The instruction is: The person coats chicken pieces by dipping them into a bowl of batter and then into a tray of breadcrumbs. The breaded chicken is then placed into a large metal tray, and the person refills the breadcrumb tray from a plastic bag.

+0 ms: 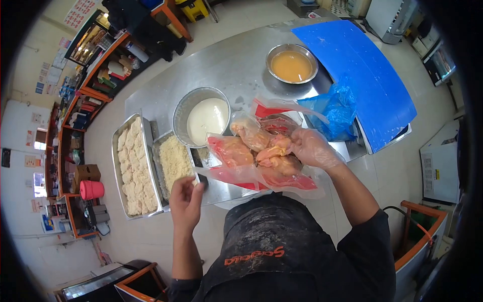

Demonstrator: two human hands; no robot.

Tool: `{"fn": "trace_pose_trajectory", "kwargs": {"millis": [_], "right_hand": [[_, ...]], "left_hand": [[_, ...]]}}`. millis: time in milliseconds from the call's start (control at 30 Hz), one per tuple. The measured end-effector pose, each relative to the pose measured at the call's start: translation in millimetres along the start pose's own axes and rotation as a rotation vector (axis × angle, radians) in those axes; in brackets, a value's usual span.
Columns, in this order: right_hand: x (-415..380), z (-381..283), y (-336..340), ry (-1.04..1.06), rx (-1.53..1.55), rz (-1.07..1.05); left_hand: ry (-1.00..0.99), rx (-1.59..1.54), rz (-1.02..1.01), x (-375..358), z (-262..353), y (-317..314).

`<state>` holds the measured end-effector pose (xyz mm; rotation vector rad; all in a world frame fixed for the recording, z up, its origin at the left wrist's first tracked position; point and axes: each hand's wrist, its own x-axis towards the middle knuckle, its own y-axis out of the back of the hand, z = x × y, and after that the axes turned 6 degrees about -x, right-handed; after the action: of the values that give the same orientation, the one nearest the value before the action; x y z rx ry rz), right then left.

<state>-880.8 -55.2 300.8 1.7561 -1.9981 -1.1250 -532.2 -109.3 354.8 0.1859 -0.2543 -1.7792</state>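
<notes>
My right hand [313, 148], in a clear plastic glove, reaches into an opened red-and-clear plastic bag [234, 151] and its fingers close on a piece of raw chicken [275, 152]. More pieces lie in the bag around it. My left hand [186, 205] is bare, fingers loosely curled and apart, with nothing in it. It hovers by the near end of a metal tray of pale crumbs [176, 161]. Left of that, a larger metal tray [160, 200] holds rows of coated pieces [135, 168]. A metal pot [176, 120] of white batter [207, 118] stands behind the crumbs.
On the steel table [241, 63], a metal bowl [270, 74] of orange-brown liquid stands at the back. A blue board [359, 75] covers the right end, with a crumpled blue plastic bag [334, 113] beside it. Another person [143, 30] stands at shelving in the far left.
</notes>
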Motion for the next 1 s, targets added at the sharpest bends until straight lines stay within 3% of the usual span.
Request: {"fn": "trace_pose_trajectory", "kwargs": {"millis": [100,267,367,467,533,567,633,733,767,833,900,967,1000], "right_hand": [[7.2,-0.3,-6.5,0.035,0.062,-0.026],[11.4,-16.9,-1.9,-0.005,0.117,-0.095],[14.6,-27.8,7.6,0.048,0.156,-0.137],[18.2,-47.3,23.1,0.1,0.155,-0.21],[12.8,-79.1,43.9,0.202,0.072,-0.212],[11.1,-93.7,52.7,0.264,0.003,-0.182],[9.2,-121.0,67.9,0.391,-0.135,-0.122],[15.3,-153.5,82.5,0.531,-0.224,-0.153],[19.7,-162.2,84.2,0.534,-0.277,-0.169],[30.2,-178.5,83.3,0.538,-0.379,-0.206],[43.2,-192.4,78.3,0.594,-0.535,-0.233],[49.9,-203.7,67.5,0.552,-0.57,-0.24],[53.9,-209.6,61.4,0.535,-0.589,-0.248]], "left_hand": [[0.105,-0.046,0.075,-29.9,-38.4,21.0],[0.311,0.552,-0.016,-102.8,-148.1,58.7],[0.479,0.634,-0.057,-163.5,-207.7,71.2],[0.562,0.685,-0.141,-255.8,-324.7,106.7],[0.68,0.693,-0.295,-311.6,-387.1,132.0],[0.63,0.772,-0.515,-348.7,-441.0,142.7],[0.442,0.871,-0.926,-363.5,-445.8,139.2],[0.453,0.864,-0.975,-378.6,-451.3,143.7],[0.817,0.622,-0.85,-385.4,-463.1,147.4],[1.419,0.127,-0.243,-365.8,-429.4,137.7],[1.308,0.286,-0.329,-318.5,-390.7,131.6],[1.274,0.263,-0.223,-293.1,-373.8,125.1],[1.293,0.164,-0.071,-286.9,-370.3,121.4]]}}
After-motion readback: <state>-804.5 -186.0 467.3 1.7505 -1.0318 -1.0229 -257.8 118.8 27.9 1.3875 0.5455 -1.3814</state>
